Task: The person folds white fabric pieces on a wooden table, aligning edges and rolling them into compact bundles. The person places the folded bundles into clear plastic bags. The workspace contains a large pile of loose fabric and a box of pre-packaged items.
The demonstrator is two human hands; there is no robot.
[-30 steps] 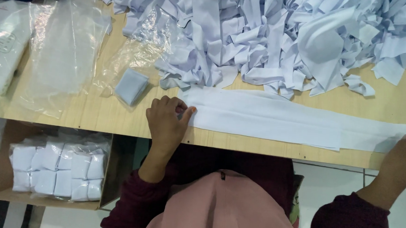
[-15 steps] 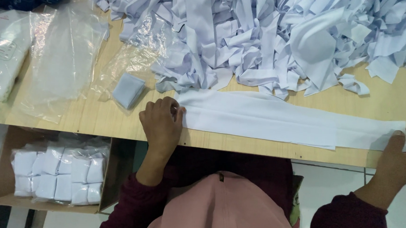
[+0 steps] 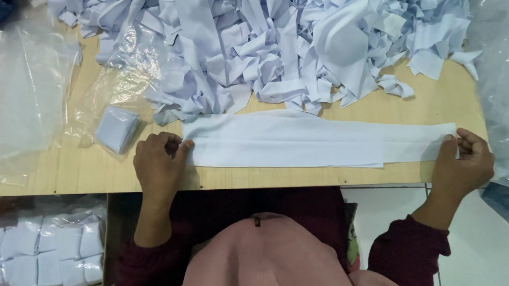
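I see my left hand (image 3: 160,162) pinching the left end of a long white strip (image 3: 319,142), fingers curled down over its corner and closed on the cloth. My right hand (image 3: 464,160) holds the opposite end, thumb and fingers pinched together on the far right edge, just at the table's (image 3: 264,179) right corner. The strip lies flat along the near edge of the table, its long axis running straight left to right between my two hands, stretched taut enough to look smooth; it seems folded lengthwise, with a lower layer ending a little short of the right hand. Each hand sits at its own end, so neither is nearer the middle; the middle of the strip lies about midway between them, right in front of my body. Beyond the strip, well toward the back of the table, is a big pile (image 3: 261,37) of loose white strips, its nearest scraps almost touching the top edge of the one I hold. Just left of my left hand lies a small folded pad (image 3: 116,128) in clear wrap, apart from the strip, with clear plastic bags (image 3: 21,99) farther left. Below the table at the left, a box (image 3: 36,250) holds more wrapped pads.
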